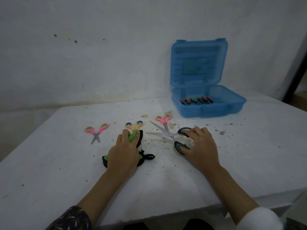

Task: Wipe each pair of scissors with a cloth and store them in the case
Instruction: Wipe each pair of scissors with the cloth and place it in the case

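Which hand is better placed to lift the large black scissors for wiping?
Right. The right hand grips the black scissors by the handles; the left hand holds the cloth, ready to wipe.

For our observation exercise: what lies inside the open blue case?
Inside the blue case: a row of scissors, showing orange, green and pink handle loops. Their blades are hidden.
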